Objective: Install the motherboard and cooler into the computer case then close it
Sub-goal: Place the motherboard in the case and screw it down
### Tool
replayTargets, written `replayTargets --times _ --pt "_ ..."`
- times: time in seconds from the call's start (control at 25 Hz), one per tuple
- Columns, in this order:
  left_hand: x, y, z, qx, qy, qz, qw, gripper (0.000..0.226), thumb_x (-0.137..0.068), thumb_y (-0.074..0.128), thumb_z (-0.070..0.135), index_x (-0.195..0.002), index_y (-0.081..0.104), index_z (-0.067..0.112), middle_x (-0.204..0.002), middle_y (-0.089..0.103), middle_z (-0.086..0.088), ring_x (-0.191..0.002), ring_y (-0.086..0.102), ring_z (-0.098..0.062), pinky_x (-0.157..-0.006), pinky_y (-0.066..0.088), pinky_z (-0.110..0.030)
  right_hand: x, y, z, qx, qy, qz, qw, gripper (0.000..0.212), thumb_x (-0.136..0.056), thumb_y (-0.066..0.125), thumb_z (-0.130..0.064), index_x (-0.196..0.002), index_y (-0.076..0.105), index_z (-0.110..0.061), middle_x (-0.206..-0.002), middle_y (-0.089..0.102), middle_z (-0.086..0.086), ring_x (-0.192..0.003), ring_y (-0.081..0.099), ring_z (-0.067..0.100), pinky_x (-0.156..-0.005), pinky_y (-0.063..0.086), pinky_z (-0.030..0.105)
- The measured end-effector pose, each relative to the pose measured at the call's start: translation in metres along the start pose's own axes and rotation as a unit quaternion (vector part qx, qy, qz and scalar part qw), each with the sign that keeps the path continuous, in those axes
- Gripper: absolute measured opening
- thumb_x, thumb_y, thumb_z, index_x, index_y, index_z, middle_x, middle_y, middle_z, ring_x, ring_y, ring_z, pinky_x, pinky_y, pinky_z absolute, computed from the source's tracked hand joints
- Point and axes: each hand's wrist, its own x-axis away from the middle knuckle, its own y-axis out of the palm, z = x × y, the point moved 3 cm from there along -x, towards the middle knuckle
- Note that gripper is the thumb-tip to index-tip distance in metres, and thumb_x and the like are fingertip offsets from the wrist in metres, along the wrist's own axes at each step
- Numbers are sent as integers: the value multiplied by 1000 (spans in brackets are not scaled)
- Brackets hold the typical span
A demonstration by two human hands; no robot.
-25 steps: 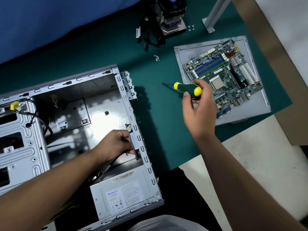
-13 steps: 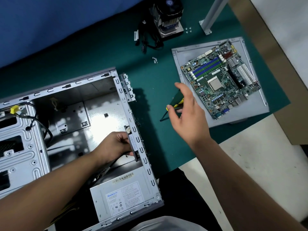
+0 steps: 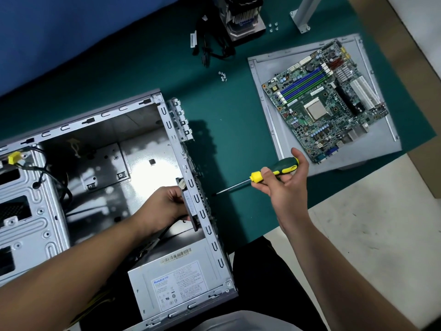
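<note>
The open grey computer case [image 3: 100, 120] lies on its side at the left. Inside it, my left hand [image 3: 164, 206] grips a dark flat part [image 3: 189, 206] held against the case's rear wall. My right hand [image 3: 286, 185] holds a green and yellow screwdriver [image 3: 274, 172] just right of the case, its tip pointing at the outside of the rear wall. The green motherboard [image 3: 324, 101] rests on the grey side panel [image 3: 265, 75] at the right. The cooler [image 3: 241, 17] with its black cables stands at the top edge.
A power supply [image 3: 176, 285] fills the case's near corner. Small screws [image 3: 222, 76] lie on the green mat between case and cooler, more screws [image 3: 273, 27] sit by a white post foot [image 3: 301, 23]. A cardboard box [image 3: 393, 56] borders the mat at the right.
My right hand set the screwdriver down toward the mat, regripped it, and now holds it level with the tip aimed left at the case's rear wall. My left hand stayed in place.
</note>
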Motion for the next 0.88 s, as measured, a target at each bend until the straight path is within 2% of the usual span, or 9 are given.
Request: replayTargets --times 0.24,0.36,0.48,0.68,0.88 --pt "0 1 -1 1 1 9 1000 9 -85 66 -17 -91 71 -17 -91 74 -31 -92 67 -54 -76 60 -39 6 5 2 -7 15 -4 1000 70 -95 68 -1 -147 32 -32 -100 66 16 -85 77 27 -73 63 36" --pt "0 1 -2 10 -4 8 1000 9 -84 66 -17 -92 71 -18 -92 74 -31 -94 67 -55 -83 58 -48 6 6 1 -7 13 -4 1000 70 -95 67 -1 -148 31 -29 -98 66 14 -84 77 26 -73 63 36" --pt "0 1 -1 16 2 10 1000 8 -82 66 -20 -89 71 -18 -90 73 -32 -92 66 -57 -82 58 -51 7 5 1 -18 17 -7 1000 69 -95 67 -1 -147 32 -30 -103 65 15 -85 77 26 -74 63 36" --pt "-1 1 -1 24 6 9 1000 9 -82 65 -22 -88 70 -18 -89 72 -34 -82 67 -42 -73 60 -37 8 3 7 -28 23 -2 999 68 -95 68 0 -144 34 -32 -108 62 22 -86 76 27 -74 63 37" --pt "0 2 -1 21 1 7 1000 8 -83 65 -20 -89 71 -18 -89 73 -32 -80 68 -41 -72 60 -36 8 1 12 -33 32 2 999 69 -94 69 -1 -144 34 -33 -108 64 21 -87 77 27 -74 63 38"
